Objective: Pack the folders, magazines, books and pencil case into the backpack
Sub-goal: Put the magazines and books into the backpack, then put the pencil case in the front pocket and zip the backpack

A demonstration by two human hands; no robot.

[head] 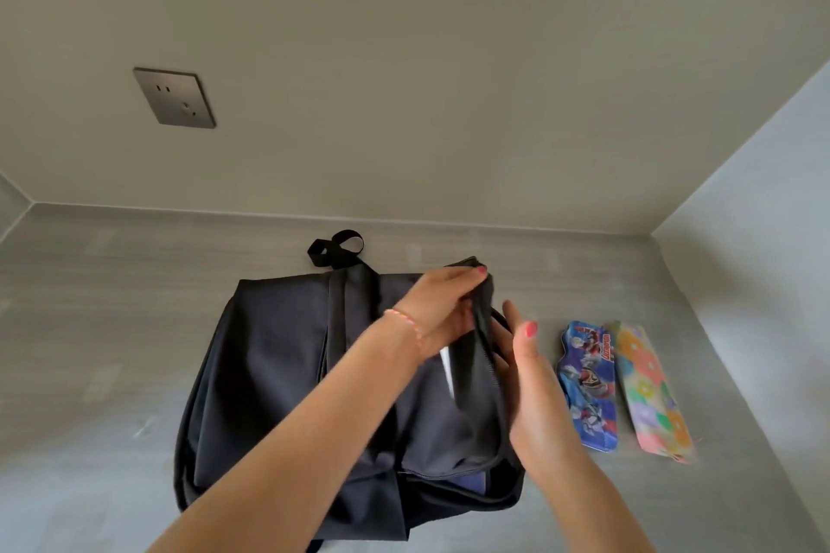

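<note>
My left hand [442, 310] pinches the backpack [287, 373] flap up on the table [112, 328]. My right hand [534, 377] is flat and empty. I should hold it wide, then grab the pencil cases [588, 386] beside it.

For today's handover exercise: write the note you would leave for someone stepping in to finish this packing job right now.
Left hand: gripping the raised flap edge of the black backpack, holding it open.
Right hand: open, empty, beside the opening.
The backpack lies flat on the grey surface. Something blue and a pale edge show inside, so some items seem packed; which ones cannot be told.
Still out: blue cartoon pencil case and floral pencil case, side by side, right of the backpack.
Left: put the cases in, probably close the zip.
</note>
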